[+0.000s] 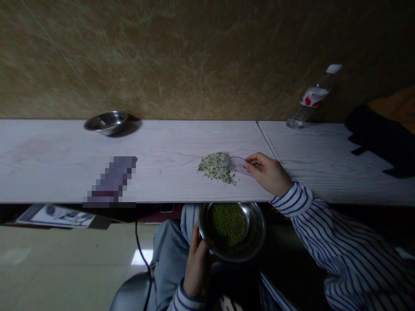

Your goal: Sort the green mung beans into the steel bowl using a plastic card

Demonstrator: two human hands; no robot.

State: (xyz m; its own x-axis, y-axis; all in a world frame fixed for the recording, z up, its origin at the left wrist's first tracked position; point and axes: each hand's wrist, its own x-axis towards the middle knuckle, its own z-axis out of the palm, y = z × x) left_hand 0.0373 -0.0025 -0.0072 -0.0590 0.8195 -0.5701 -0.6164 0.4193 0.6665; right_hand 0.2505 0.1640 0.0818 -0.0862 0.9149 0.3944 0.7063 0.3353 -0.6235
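Observation:
My left hand (198, 263) grips the left rim of a steel bowl (259, 229), which sits over my lap just below the counter's front edge. Inside the bowl lie many small green beans (228, 222) that look like mung beans. On the counter, my right hand (270, 172) pinches a thin see-through piece of plastic (239, 163); its exact kind is unclear. The plastic's far end touches the right side of a spread pile of white grains and green beans (212, 166).
A second steel bowl (106, 123) stands by the wall on the left. A pixelated flat object (112, 179) lies near the front edge of the counter (168, 142). At the back right are a labelled plastic bottle (313, 97) and dark cloth (379, 134). A black cable (140, 250) hangs below.

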